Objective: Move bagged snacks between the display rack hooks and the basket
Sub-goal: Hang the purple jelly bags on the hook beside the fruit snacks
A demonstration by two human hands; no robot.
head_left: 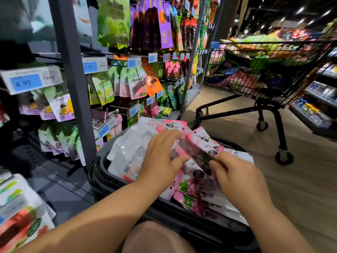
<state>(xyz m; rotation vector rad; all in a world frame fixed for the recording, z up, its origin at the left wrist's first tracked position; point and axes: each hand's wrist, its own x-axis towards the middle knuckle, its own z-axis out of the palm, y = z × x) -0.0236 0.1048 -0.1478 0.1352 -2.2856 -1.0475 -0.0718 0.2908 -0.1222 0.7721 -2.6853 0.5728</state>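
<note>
A black basket (102,172) sits low in front of me, filled with several pink and white snack bags. My right hand (237,178) pinches the near end of a pink grape snack bag (196,151) lifted edge-on above the pile. My left hand (162,157) reaches over the basket with fingers spread and relaxed, its fingertips touching the same bag's far end. More grape bags (197,190) lie face up under my hands, and white bag backs (131,147) lie to the left. The display rack (73,70) with hooks of hanging snack bags stands to the left.
A wire shopping cart (264,70) full of goods stands on the wooden floor at the right rear. Shelves (317,99) line the far right. Price tags (29,81) jut out from the rack hooks. My knee (155,238) is at the bottom.
</note>
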